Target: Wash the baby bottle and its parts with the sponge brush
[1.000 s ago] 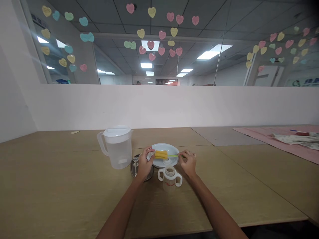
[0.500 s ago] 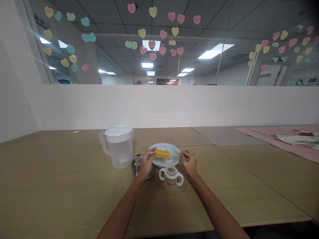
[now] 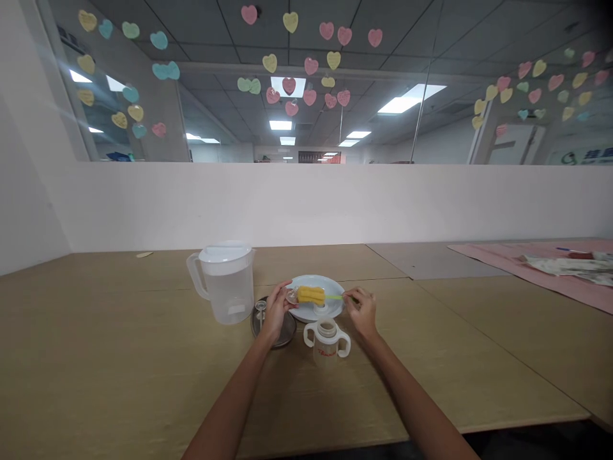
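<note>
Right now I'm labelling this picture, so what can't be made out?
Head view:
Clear piece: partly hidden by the left hand.
Green handle: end covered by the right hand.
Red lettering on the bottle: too small to read.
Pink cloth: cut off by the right edge.

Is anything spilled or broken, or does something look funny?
I see no spill or break. One slightly odd thing: a pale, flat scrap lies on the table near the wall, left of the jug and away from the yellow brush and cup.
</note>
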A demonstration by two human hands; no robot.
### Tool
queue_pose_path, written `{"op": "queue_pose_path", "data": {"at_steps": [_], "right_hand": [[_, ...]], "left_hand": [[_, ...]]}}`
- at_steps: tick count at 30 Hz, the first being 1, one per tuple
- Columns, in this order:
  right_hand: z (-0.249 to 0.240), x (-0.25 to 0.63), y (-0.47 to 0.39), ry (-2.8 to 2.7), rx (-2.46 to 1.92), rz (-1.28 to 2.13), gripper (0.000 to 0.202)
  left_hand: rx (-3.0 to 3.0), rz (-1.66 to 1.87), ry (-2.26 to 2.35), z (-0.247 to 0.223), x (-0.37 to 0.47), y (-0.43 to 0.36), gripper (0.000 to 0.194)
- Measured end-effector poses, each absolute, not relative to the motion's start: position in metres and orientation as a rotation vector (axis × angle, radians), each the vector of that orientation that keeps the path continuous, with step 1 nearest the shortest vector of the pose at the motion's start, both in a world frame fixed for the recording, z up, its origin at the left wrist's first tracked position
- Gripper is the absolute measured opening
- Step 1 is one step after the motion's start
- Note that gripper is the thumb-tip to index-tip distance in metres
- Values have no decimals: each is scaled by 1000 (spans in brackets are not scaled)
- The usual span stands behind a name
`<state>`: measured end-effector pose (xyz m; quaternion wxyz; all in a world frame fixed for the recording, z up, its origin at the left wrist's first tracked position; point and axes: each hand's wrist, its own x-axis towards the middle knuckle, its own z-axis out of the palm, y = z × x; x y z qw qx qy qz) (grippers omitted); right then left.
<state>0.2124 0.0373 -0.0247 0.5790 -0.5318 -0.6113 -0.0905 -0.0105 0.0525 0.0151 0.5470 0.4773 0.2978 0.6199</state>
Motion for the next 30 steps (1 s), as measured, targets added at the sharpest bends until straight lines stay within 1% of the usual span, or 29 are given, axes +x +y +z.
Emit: {"op": "queue_pose_path", "data": {"at_steps": [5, 10, 13, 18, 20, 25, 30], "right_hand": [[-25, 211, 38, -1415, -1271, -263, 21], [-25, 211, 39, -1410, -1295, -273, 22], [-25, 212, 40, -1388, -1293, -255, 23], [-27, 216, 41, -1349, -1292, -267, 22], [-28, 218, 40, -1332, -1314, -319, 21], [-29, 224, 40, -1333, -1422, -535, 18], [-30, 228, 43, -1337, -1563, -693, 17]], "left_hand": [[1256, 1463, 782, 17, -11, 51, 47], [1479, 1460, 978, 19, -12, 45, 44], [1650, 1432, 1036, 18, -13, 42, 39], [1912, 1492, 1169, 13, -16, 44, 23], [1968, 1508, 1266, 10, -19, 47, 21], [1948, 1506, 1445, 0, -27, 56, 28], [1971, 1565, 1598, -7, -34, 62, 26]]}}
